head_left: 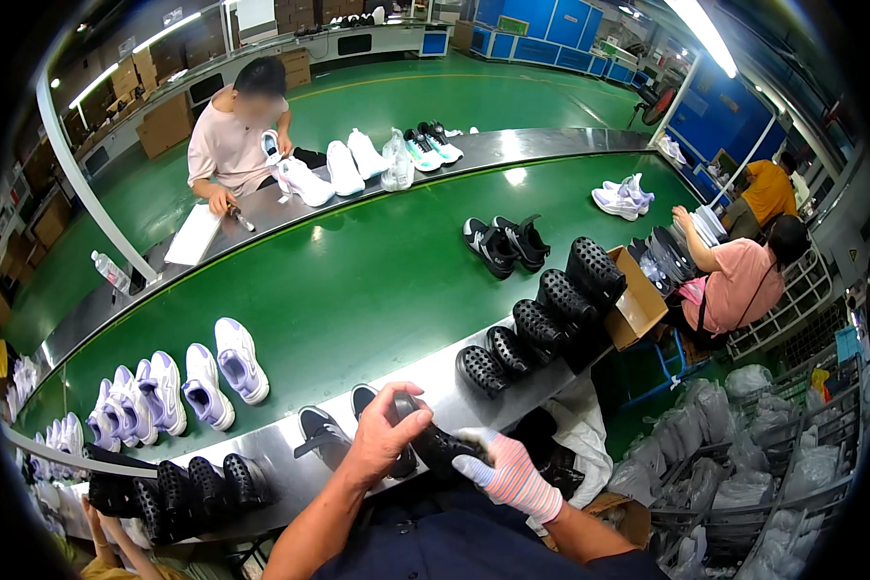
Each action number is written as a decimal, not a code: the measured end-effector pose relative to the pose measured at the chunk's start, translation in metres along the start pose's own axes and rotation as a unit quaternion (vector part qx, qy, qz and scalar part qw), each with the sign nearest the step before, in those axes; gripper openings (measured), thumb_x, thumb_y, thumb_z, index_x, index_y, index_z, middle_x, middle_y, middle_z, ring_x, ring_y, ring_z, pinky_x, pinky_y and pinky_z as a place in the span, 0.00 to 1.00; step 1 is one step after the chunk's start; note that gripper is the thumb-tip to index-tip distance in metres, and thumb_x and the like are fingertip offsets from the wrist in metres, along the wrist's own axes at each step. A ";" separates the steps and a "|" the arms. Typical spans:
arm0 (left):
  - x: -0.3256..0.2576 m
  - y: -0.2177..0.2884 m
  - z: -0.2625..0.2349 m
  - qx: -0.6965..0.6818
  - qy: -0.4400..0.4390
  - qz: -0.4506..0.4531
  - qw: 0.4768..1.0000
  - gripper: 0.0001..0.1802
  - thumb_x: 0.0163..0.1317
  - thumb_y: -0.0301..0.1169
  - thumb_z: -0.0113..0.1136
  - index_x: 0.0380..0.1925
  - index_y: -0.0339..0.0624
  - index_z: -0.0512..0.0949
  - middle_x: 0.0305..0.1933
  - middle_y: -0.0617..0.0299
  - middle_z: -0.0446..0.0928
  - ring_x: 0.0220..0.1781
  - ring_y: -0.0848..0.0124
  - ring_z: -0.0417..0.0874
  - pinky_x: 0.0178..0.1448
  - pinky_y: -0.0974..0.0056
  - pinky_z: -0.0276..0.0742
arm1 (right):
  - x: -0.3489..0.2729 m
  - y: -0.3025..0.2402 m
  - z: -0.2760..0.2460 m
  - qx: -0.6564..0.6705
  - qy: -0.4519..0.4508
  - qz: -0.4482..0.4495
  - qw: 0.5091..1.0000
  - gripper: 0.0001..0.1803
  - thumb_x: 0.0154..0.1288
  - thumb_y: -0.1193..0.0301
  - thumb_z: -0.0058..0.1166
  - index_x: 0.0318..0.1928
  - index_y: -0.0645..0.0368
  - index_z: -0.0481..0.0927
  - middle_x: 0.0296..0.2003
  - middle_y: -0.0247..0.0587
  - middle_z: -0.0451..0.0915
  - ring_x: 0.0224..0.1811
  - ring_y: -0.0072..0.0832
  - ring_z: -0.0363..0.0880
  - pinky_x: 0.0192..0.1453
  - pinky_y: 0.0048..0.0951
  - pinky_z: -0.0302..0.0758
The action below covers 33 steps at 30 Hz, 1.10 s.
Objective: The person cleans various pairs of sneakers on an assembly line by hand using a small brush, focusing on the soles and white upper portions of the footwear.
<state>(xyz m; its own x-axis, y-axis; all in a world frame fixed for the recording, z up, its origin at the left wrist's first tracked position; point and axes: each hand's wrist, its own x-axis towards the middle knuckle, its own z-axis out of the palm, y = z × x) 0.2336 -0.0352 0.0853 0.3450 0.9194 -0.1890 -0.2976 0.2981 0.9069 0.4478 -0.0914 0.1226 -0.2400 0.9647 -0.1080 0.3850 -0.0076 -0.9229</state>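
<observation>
My bare left hand (389,430) grips the upper end of a glossy black shoe-shaped piece (437,447) in front of my body. My right hand (514,476), in a striped knitted glove with pale fingertips, closes around its lower end. Fingers cover much of the piece, so its exact kind cannot be made out. Just left of my left hand, a grey-and-black shoe (325,437) rests on the metal ledge. A second grey shoe (362,397) is partly hidden behind that hand. Black perforated shoe forms (541,324) stand in a row beyond my right hand.
White-and-lilac sneakers (203,387) line the green belt (377,280) at left. Black sneakers (506,245) sit farther along, near a cardboard box (638,300). More black forms (203,488) stand at lower left. A rack of plastic-wrapped items (735,464) is at right. Co-workers sit across and at right.
</observation>
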 end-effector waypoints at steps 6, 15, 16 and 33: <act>-0.009 -0.002 -0.006 0.057 -0.005 -0.060 0.997 0.22 0.70 0.37 0.62 0.58 0.40 0.68 0.49 0.55 0.82 0.44 0.73 0.82 0.48 0.68 0.78 | 0.000 0.001 0.020 -0.041 -0.009 0.068 0.997 0.23 0.67 0.53 0.62 0.40 0.65 0.80 0.29 0.57 0.82 0.35 0.53 0.82 0.40 0.41 0.77; -0.002 -0.033 -0.054 0.746 0.057 -0.017 0.664 0.28 0.54 0.46 0.70 0.49 0.38 0.78 0.40 0.50 0.82 0.44 0.49 0.81 0.52 0.51 0.77 | 0.035 0.051 0.046 -0.269 -0.229 0.071 0.933 0.29 0.65 0.45 0.55 0.34 0.64 0.82 0.34 0.62 0.82 0.43 0.58 0.82 0.49 0.50 0.77; 0.003 -0.043 -0.058 0.755 0.031 0.008 0.655 0.19 0.53 0.40 0.67 0.38 0.37 0.81 0.38 0.48 0.82 0.44 0.50 0.80 0.50 0.53 0.77 | 0.042 0.047 0.052 -0.314 -0.230 0.080 0.917 0.28 0.65 0.47 0.55 0.35 0.64 0.82 0.35 0.61 0.83 0.43 0.56 0.82 0.50 0.49 0.78; 0.005 -0.109 -0.046 0.449 0.187 -0.074 0.871 0.58 0.47 0.29 0.73 0.75 0.35 0.48 0.50 0.33 0.78 0.57 0.39 0.78 0.64 0.49 0.74 | 0.089 0.130 0.111 -0.269 -0.004 0.094 0.959 0.23 0.59 0.57 0.64 0.45 0.64 0.81 0.40 0.58 0.82 0.47 0.55 0.81 0.53 0.47 0.78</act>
<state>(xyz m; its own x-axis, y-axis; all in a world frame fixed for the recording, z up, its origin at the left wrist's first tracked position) 0.2269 -0.0507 -0.0316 -0.0439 0.9572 -0.2861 0.5988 0.2544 0.7594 0.3772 -0.0362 -0.0479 -0.1273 0.9576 -0.2585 0.8251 -0.0424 -0.5634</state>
